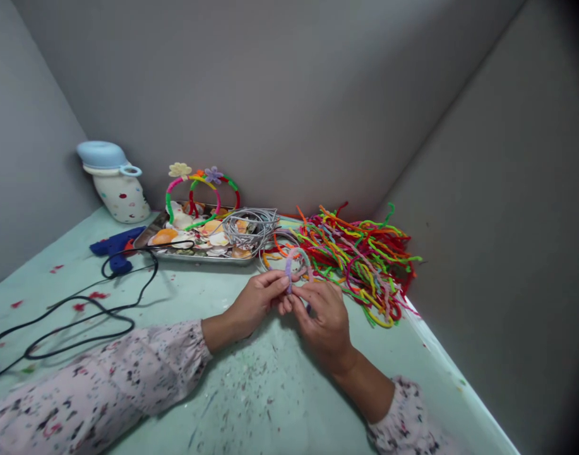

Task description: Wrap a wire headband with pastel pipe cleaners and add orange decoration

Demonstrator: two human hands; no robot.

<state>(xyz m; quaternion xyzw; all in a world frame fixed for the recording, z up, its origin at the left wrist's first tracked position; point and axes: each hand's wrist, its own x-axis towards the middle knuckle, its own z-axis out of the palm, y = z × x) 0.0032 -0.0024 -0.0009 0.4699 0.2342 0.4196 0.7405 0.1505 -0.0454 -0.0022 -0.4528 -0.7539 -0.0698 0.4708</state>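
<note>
Both my hands meet over the middle of the table, around a small ring wrapped in pipe cleaner (299, 252), coloured lilac, pink and pale green. My left hand (257, 301) pinches the ring's lilac side between thumb and fingers. Close against it, my right hand (323, 316) has its fingertips closed at the ring's lower part, where a bit of purple shows beneath. The fingers hide the bottom of the ring. Just behind the hands lie loops of grey wire (254, 229) and a heap of bright pipe cleaners (360, 259).
A metal tray (199, 258) of shells stands at the back, with two flower-topped pipe-cleaner hoops (170, 201) on it. To its left are a blue glue gun (120, 246) with a looping black cord (104, 303) and a white bottle (121, 196) with a blue lid. Grey walls enclose the pale green table (251, 404).
</note>
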